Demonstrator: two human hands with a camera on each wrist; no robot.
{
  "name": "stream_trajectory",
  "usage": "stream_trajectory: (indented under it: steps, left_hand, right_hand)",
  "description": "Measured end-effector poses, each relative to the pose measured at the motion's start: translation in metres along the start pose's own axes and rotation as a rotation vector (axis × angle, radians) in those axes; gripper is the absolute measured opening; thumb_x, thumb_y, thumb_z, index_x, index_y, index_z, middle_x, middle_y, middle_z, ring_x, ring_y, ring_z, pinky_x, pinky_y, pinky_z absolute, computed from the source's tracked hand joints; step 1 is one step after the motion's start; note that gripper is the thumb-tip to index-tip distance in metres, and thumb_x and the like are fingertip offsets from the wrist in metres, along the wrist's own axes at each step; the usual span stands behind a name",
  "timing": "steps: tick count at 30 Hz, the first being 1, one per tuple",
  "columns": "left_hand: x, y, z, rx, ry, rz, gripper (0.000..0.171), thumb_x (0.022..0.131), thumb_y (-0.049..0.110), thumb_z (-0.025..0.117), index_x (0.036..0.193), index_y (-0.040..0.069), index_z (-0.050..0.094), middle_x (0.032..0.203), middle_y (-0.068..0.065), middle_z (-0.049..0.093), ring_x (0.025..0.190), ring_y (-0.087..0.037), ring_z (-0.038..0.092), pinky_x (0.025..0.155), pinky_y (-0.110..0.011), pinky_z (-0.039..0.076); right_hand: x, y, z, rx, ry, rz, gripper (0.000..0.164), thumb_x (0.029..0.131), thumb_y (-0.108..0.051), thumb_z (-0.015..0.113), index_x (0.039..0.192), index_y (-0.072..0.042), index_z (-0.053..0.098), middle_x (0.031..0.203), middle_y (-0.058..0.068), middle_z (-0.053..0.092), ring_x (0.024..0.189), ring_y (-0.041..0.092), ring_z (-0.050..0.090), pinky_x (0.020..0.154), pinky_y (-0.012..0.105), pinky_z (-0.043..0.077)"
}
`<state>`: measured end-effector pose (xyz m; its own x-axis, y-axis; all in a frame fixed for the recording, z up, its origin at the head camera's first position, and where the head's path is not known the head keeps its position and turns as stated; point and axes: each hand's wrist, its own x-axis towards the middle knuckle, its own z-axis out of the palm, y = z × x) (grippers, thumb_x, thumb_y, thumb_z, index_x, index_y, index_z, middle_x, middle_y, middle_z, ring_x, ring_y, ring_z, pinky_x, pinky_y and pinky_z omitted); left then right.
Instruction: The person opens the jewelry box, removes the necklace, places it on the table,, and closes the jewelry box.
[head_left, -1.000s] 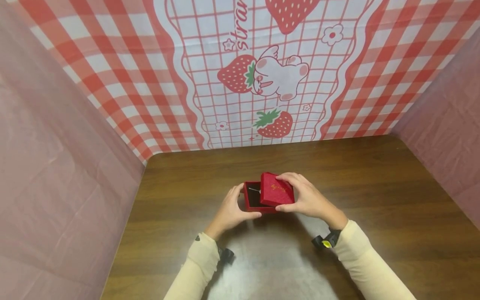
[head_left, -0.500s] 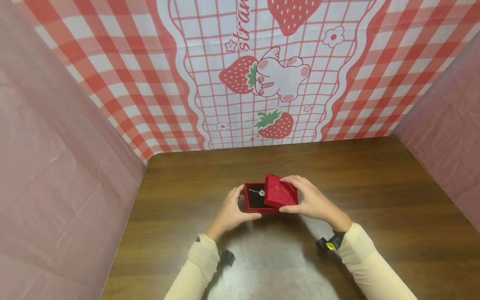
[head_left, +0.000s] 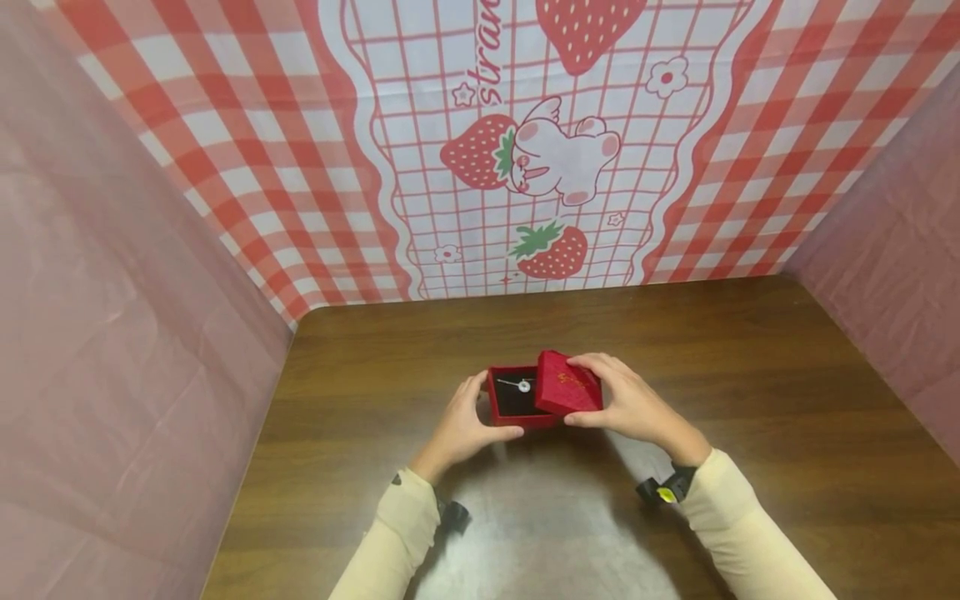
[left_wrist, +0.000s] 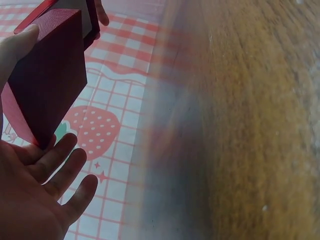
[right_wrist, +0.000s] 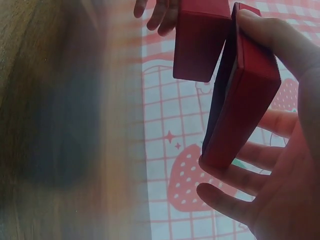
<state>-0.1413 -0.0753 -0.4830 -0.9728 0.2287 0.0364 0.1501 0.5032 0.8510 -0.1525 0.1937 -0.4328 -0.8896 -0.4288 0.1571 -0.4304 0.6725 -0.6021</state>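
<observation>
My left hand (head_left: 459,423) grips the red base of a jewelry box (head_left: 522,420) by its left side, thumb at the near edge and fingers at the far one. Inside, on a dark lining, lies a silver necklace (head_left: 524,386) with a round pendant. The box's red lid (head_left: 567,385), marked with gold lettering, is pinched between thumb and fingers of my right hand (head_left: 628,400). It sits tilted over the right part of the base and hides that part. In the right wrist view the lid (right_wrist: 245,95) slants beside the base (right_wrist: 201,42), both above the table.
The brown wooden table (head_left: 360,350) spreads under both hands. Behind it hangs a red-checked cloth (head_left: 292,167) with strawberry prints. Pink cloth walls stand at left (head_left: 112,333) and right (head_left: 892,200). A black wrist camera (head_left: 453,517) is strapped at the left sleeve.
My right hand has drawn the lid to the right, off more of the base, and the necklace's pendant has come into sight. The left hand and base stay almost where they were.
</observation>
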Motion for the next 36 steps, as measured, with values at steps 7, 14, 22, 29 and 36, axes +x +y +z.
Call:
stream_trajectory:
  steps: [7,14,22,29,36]
  left_hand:
    - [0.000,-0.002,0.001,-0.003,0.006,0.004,0.091,0.068,0.044,0.086,0.142,0.014,0.044,0.128,-0.007,0.055,0.117,-0.029,0.055,0.096,-0.049,0.049]
    - [0.000,-0.004,0.001,-0.008,0.011,0.006,0.091,0.067,0.043,0.087,0.142,0.013,0.044,0.127,-0.007,0.055,0.116,-0.030,0.055,0.096,-0.049,0.049]
    - [0.000,-0.002,0.000,-0.016,0.012,-0.004,0.092,0.067,0.044,0.086,0.142,0.013,0.044,0.128,-0.008,0.055,0.117,-0.030,0.055,0.096,-0.050,0.049]
    - [-0.001,-0.003,0.001,-0.016,0.014,-0.003,0.092,0.067,0.045,0.086,0.142,0.013,0.043,0.128,-0.007,0.056,0.117,-0.029,0.055,0.096,-0.051,0.049]
    - [0.000,-0.003,0.002,-0.020,0.020,-0.003,0.091,0.067,0.044,0.086,0.141,0.013,0.044,0.126,-0.007,0.056,0.117,-0.031,0.055,0.096,-0.051,0.049]
  right_hand:
    - [-0.002,0.005,-0.002,0.007,0.003,0.018,0.076,0.069,-0.037,0.086,0.133,-0.012,0.052,0.127,0.011,0.056,0.109,0.026,0.053,0.079,0.044,0.056]
    - [-0.007,0.011,-0.005,-0.006,-0.003,0.060,0.078,0.070,-0.040,0.084,0.134,-0.010,0.051,0.127,0.014,0.056,0.109,0.030,0.053,0.077,0.046,0.058]
    - [-0.013,0.020,-0.007,-0.049,-0.001,0.079,0.078,0.069,-0.040,0.085,0.132,-0.007,0.052,0.123,0.014,0.058,0.105,0.028,0.053,0.073,0.038,0.056]
    - [-0.020,0.026,-0.013,-0.049,-0.004,0.123,0.078,0.072,-0.040,0.084,0.134,-0.006,0.051,0.126,0.017,0.056,0.106,0.030,0.053,0.074,0.038,0.056]
    - [-0.026,0.033,-0.013,-0.067,-0.024,0.140,0.078,0.072,-0.043,0.083,0.133,-0.005,0.051,0.124,0.017,0.058,0.104,0.029,0.053,0.072,0.036,0.054]
